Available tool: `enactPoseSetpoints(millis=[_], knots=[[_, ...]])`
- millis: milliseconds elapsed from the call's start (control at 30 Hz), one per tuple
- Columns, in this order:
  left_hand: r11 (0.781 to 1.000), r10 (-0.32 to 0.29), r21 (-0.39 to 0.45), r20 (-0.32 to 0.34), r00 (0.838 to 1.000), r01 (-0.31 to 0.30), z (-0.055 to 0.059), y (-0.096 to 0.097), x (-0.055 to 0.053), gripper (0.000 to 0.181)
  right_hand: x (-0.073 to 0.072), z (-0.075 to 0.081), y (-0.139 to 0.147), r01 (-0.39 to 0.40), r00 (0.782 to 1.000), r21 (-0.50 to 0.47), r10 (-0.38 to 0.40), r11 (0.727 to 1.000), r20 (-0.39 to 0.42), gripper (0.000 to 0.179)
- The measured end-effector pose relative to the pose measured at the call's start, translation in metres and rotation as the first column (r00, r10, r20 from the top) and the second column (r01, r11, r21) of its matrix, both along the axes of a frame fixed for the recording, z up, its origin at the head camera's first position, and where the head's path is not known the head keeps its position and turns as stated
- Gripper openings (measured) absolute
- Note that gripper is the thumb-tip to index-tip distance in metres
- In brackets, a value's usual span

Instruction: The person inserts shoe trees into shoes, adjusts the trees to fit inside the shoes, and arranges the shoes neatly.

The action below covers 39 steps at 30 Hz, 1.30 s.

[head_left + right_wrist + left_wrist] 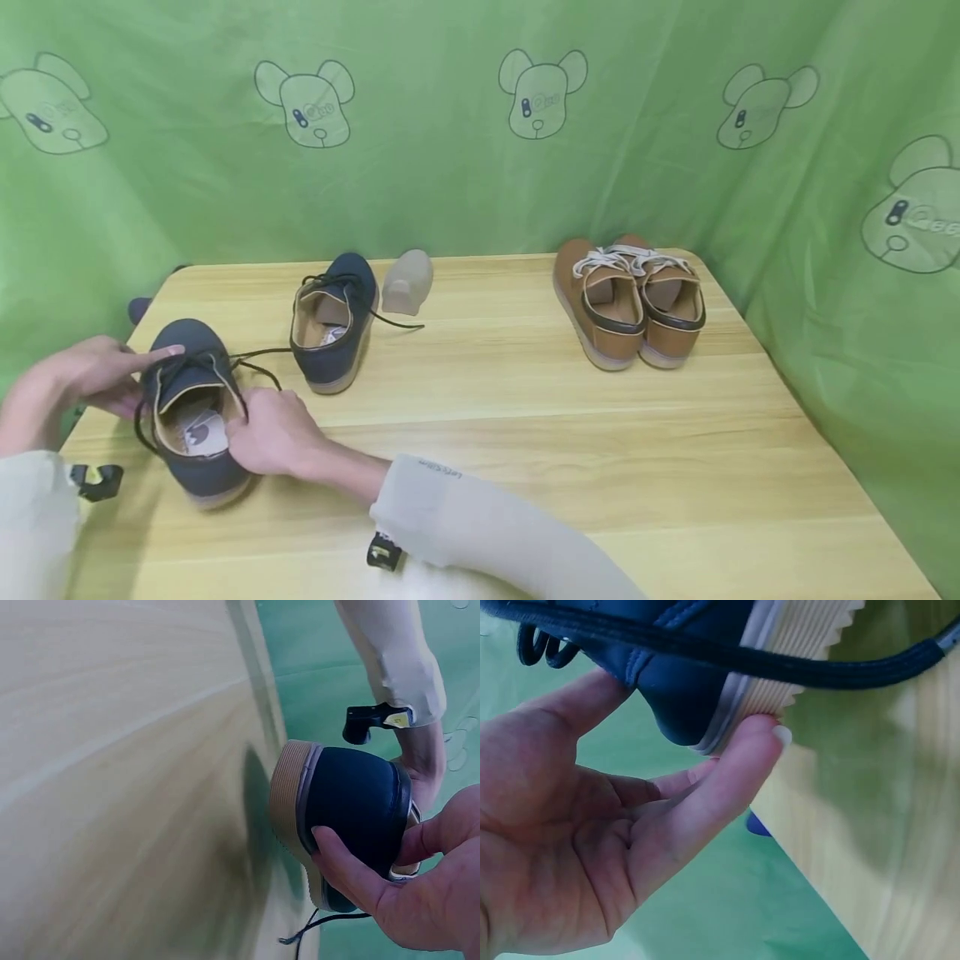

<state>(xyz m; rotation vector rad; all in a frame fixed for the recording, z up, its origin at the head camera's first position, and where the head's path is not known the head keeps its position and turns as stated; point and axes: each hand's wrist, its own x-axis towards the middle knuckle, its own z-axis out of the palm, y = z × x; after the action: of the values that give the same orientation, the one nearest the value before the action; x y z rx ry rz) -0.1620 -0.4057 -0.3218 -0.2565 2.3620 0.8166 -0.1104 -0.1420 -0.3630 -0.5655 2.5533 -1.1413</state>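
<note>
A navy lace-up shoe point(198, 477) with black laces is held between both hands at the table's left side. My left hand point(97, 371) grips its front part, thumb on the upper and fingers at the ribbed sole point(765, 696). At the heel, my right hand point(273, 433) pinches the side wall, thumb at the opening and fingers along the outside. In the right wrist view the sole is tilted away from the tabletop, with a shadow beside it. The matching navy shoe point(330, 362) stands just behind, its lace trailing right.
A beige shoe insert point(408, 282) lies beside the second navy shoe. Two brown shoes point(600, 312) with white laces stand together at the back right of the wooden table point(525, 467). A dark object point(138, 310) shows past the left edge. Green curtains point(435, 167) hang behind.
</note>
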Motion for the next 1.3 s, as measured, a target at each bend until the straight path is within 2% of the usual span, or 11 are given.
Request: enactPoseSetpoints(millis=[233, 433, 500, 633, 733, 800, 967, 1033, 1133, 1300], knots=[[0.999, -0.008, -0.048, -0.108, 0.994, 0.003, 0.015, 0.016, -0.003, 0.092, -0.007, 0.016, 0.021, -0.051, 0.997, -0.046, 0.048, 0.998, -0.055, 0.021], [0.994, -0.019, -0.111, -0.213, 0.977, -0.005, 0.032, 0.034, -0.005, 0.100, -0.012, 0.037, 0.044, -0.080, 0.994, -0.087, 0.074, 0.993, -0.076, 0.012], [0.993, -0.018, -0.117, -0.257, 0.966, -0.013, 0.039, 0.042, -0.006, 0.102, -0.014, 0.046, 0.054, -0.079, 0.996, -0.124, 0.073, 0.989, -0.048, 0.013], [0.993, -0.013, -0.111, -0.360, 0.933, -0.028, 0.052, 0.064, -0.007, 0.101, -0.020, 0.062, 0.078, -0.058, 0.998, -0.191, 0.058, 0.980, -0.007, 0.029], [0.997, 0.003, -0.072, -0.434, 0.901, -0.038, 0.059, 0.086, -0.008, 0.095, -0.025, 0.072, 0.099, -0.040, 0.999, -0.210, 0.038, 0.977, -0.012, 0.028], [0.998, 0.025, -0.031, -0.481, 0.876, -0.046, 0.060, 0.101, -0.010, 0.089, -0.029, 0.078, 0.113, -0.035, 0.999, -0.206, 0.027, 0.978, -0.041, 0.025], [0.997, 0.060, 0.069, -0.582, 0.811, -0.024, 0.056, 0.148, -0.019, 0.065, -0.033, 0.086, 0.152, 0.006, 0.998, -0.189, -0.019, 0.982, -0.065, 0.037], [0.994, 0.068, 0.113, -0.592, 0.803, 0.000, 0.051, 0.166, -0.023, 0.058, -0.034, 0.087, 0.167, 0.028, 0.997, -0.178, -0.039, 0.984, -0.063, 0.042], [0.983, 0.084, 0.182, -0.576, 0.813, 0.028, 0.045, 0.193, -0.026, 0.054, -0.036, 0.085, 0.189, 0.058, 0.995, -0.165, -0.071, 0.985, -0.075, 0.045], [0.936, 0.126, 0.347, -0.490, 0.863, 0.060, 0.031, 0.231, -0.032, 0.054, -0.034, 0.079, 0.224, 0.101, 0.990, -0.138, -0.113, 0.985, -0.080, 0.045]])
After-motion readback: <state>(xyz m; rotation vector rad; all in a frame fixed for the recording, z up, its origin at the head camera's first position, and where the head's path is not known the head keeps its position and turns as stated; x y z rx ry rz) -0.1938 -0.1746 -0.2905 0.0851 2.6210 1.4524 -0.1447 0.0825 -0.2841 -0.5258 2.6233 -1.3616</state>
